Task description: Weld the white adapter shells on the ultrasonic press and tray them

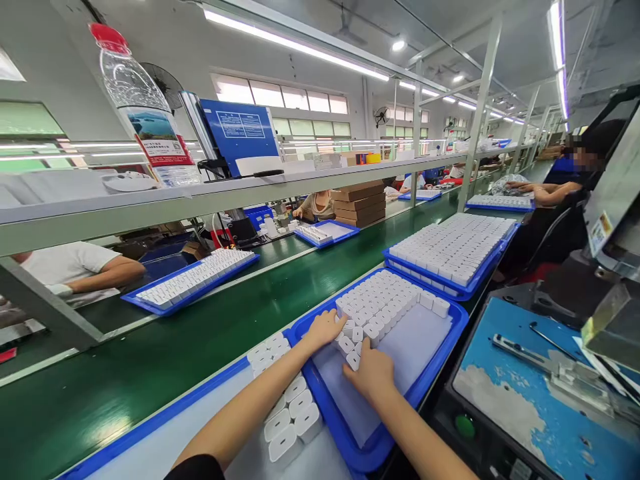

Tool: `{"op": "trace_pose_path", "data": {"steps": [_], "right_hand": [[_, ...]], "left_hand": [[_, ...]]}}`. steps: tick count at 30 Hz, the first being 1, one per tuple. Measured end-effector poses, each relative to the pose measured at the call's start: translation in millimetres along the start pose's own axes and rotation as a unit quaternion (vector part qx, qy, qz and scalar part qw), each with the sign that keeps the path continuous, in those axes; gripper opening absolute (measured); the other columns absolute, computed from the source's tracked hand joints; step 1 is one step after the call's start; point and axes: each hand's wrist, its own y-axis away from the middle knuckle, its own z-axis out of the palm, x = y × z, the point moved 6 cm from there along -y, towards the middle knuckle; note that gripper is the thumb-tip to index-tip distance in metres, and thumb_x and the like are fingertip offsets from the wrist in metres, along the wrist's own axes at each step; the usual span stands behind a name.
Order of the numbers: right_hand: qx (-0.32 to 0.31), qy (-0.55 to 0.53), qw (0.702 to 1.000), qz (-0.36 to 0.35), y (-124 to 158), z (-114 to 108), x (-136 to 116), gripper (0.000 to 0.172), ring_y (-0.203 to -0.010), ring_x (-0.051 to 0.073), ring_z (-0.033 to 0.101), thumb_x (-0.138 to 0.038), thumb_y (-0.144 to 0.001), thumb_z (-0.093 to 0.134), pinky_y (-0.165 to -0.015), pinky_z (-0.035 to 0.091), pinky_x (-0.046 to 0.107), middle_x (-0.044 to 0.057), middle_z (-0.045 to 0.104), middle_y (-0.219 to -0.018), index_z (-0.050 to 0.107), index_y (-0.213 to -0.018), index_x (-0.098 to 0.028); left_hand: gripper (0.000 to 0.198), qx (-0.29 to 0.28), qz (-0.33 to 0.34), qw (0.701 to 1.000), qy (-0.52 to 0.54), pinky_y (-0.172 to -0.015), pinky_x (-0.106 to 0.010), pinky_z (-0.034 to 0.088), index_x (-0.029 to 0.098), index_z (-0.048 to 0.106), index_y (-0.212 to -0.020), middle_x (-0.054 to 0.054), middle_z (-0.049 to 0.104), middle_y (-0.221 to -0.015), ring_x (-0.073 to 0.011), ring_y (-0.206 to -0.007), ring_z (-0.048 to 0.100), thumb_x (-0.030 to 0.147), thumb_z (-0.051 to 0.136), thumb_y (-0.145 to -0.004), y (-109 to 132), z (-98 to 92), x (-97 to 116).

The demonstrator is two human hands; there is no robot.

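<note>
Inside a blue tray (455, 327) lined with a pale sheet, my left hand (325, 330) is closed against the left side of a small cluster of white charger housings (357, 334), each with a small slot on top. From the near right side, my right hand (373, 369) grips the same cluster, its thumb and index finger around the nearest pieces. These few sit slightly askew, touching the front of a block of neat rows (383, 297) at the tray's far side. My left fingertips are partly hidden behind the housings.
Another blue tray (165, 450) with larger-looking housings (293, 420) lies under my left forearm. Stacked full trays (450, 250) stand beyond. The green conveyor (200, 347) runs alongside. To the right is a blue-topped machine (505, 373). A shelf (240, 193) with a bottle (145, 113) hangs above; co-workers sit around.
</note>
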Motion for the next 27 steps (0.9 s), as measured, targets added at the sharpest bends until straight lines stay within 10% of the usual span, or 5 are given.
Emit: {"op": "trace_pose_path", "data": {"steps": [9, 14, 18, 27], "right_hand": [[0.059, 0.012, 0.998, -0.026, 3, -2, -1, 0.052, -0.103, 0.033, 0.056, -0.043, -0.078, 0.062, -0.077, 0.050, 0.040, 0.021, 0.059, -0.112, 0.056, -0.115, -0.007], [0.065, -0.019, 0.997, -0.031, 5, -4, -3, 0.068, -0.106, 0.035, 0.054, -0.049, -0.073, 0.064, -0.080, 0.049, 0.044, 0.022, 0.058, -0.118, 0.050, -0.124, -0.005], [0.058, -0.048, 0.997, -0.028, 2, -4, -5, 0.069, -0.109, 0.036, 0.053, -0.053, -0.075, 0.060, -0.085, 0.047, 0.043, 0.023, 0.058, -0.117, 0.052, -0.122, -0.003], [0.035, -0.082, 0.995, -0.039, -7, -2, -5, 0.055, -0.110, 0.031, 0.055, -0.035, -0.078, 0.062, -0.087, 0.046, 0.036, 0.019, 0.060, -0.117, 0.049, -0.123, -0.007]], "left_hand": [[0.054, 0.020, 0.033, 0.999, 0.015, -0.087, -0.042, 0.045, 0.015, 0.056, -0.112, -0.017, 0.064, -0.109, -0.0310, -0.102, 0.061, 0.057, 0.030, -0.090, 6, -15.3, 5], [0.042, -0.010, 0.259, 0.966, 0.025, -0.105, -0.033, 0.035, 0.026, 0.055, -0.121, -0.005, 0.057, -0.126, -0.0227, -0.119, 0.050, 0.048, 0.051, -0.085, 26, -43.5, 15], [0.077, -0.027, 0.447, 0.894, 0.007, -0.107, -0.042, 0.033, 0.021, 0.042, -0.135, -0.013, 0.050, -0.133, -0.0299, -0.122, 0.047, 0.062, 0.062, -0.073, 40, -42.8, 18], [0.083, -0.036, 0.439, 0.897, -0.028, -0.089, -0.040, 0.044, 0.016, 0.044, -0.129, -0.014, 0.058, -0.121, -0.0300, -0.102, 0.054, 0.065, 0.066, -0.067, 15, -10.5, 13]]}}
